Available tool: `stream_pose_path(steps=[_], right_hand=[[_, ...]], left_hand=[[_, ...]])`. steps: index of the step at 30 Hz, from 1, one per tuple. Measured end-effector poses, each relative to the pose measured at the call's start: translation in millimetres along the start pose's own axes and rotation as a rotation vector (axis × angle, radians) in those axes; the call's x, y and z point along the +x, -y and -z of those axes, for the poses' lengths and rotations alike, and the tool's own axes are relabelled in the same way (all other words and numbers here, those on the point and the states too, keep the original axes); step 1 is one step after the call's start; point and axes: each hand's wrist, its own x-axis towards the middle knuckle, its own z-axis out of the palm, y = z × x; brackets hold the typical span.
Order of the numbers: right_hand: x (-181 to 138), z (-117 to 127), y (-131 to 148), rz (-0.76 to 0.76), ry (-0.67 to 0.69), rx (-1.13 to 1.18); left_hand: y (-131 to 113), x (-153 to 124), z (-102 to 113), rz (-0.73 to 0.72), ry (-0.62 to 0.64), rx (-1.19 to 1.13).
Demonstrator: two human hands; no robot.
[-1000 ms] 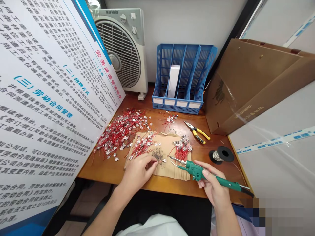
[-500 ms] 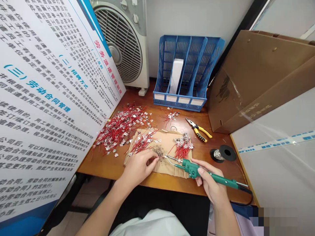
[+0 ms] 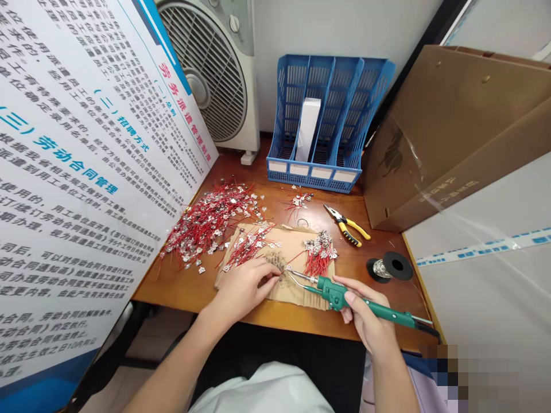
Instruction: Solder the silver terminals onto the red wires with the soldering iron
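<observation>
My right hand (image 3: 365,312) is wrapped round a green soldering iron (image 3: 338,293) with a thin solder-feed tube beside its barrel. The iron's tip points left, over a scorched patch of the cardboard sheet (image 3: 301,301). My left hand (image 3: 249,284) is pinched at that patch, on a small metal tab with a red wire, mostly hidden by the fingers. Tip and tab meet or nearly meet; I cannot tell which. Red-wired tabs (image 3: 249,244) lie on the cardboard behind my left hand, and another bunch of wired tabs (image 3: 319,252) lies behind the iron.
A large heap of red-wired tabs (image 3: 210,221) covers the table's left side. Yellow-handled pliers (image 3: 348,225) and a solder spool (image 3: 391,267) lie to the right. Behind stand a blue file rack (image 3: 316,172), a box fan (image 3: 206,74) and a brown box (image 3: 456,137).
The view has shifted slightly. The feed tube's bent end now sits a little farther below the iron's tip. Both hands keep their hold in nearly the same place.
</observation>
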Motion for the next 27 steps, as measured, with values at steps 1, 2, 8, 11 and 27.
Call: stream_pose_path(steps=[1,2,8,11,27], right_hand=[[0.0,0.0,0.0,-0.001,-0.002,0.002],[-0.1,0.0,0.0,-0.002,-0.004,0.003],[-1.5,0.6,-0.9,-0.001,-0.006,-0.004],[-1.9,1.0,-1.3,0.008,0.002,-0.026],[-2.3,2.4,0.6,0.005,0.010,-0.168]], left_hand=[[0.3,0.1,-0.1,-0.004,-0.003,0.002],[0.5,-0.1,-0.3,-0.008,-0.009,0.004],[-1.1,-2.4,-3.3,-0.023,-0.069,0.024],[-1.9,-2.3,-4.9,-0.031,-0.089,0.037],[-1.8,2.8,-2.2,-0.037,-0.031,0.073]])
